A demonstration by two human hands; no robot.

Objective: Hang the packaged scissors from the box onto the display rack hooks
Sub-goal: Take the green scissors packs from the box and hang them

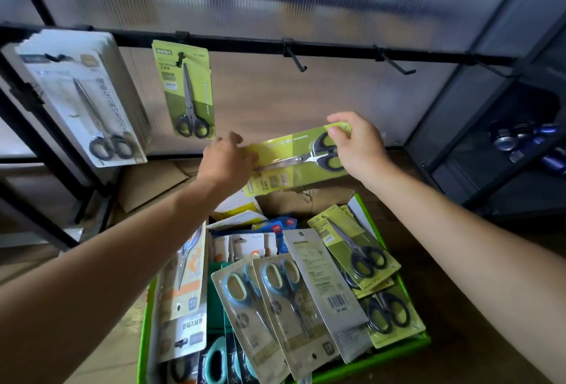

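Nearest the person, a green-rimmed box sat crammed with carded scissors: blue-handled pairs on grey cards in the middle, and black-handled pairs on lime-green cards along the right side. Above the box's far end, both arms reached forward and held one packaged pair of scissors in the air. It lay sideways, a lime-green card under clear plastic, with the steel blades pointing left and the black handles to the right. The left hand gripped the card's left end, fingers curled over it. The right hand pinched the handle end between thumb and fingers. Beyond, a black rack rail carried a matching green pack on one hook, a thick stack of white packs further left, and two more hooks to the right.
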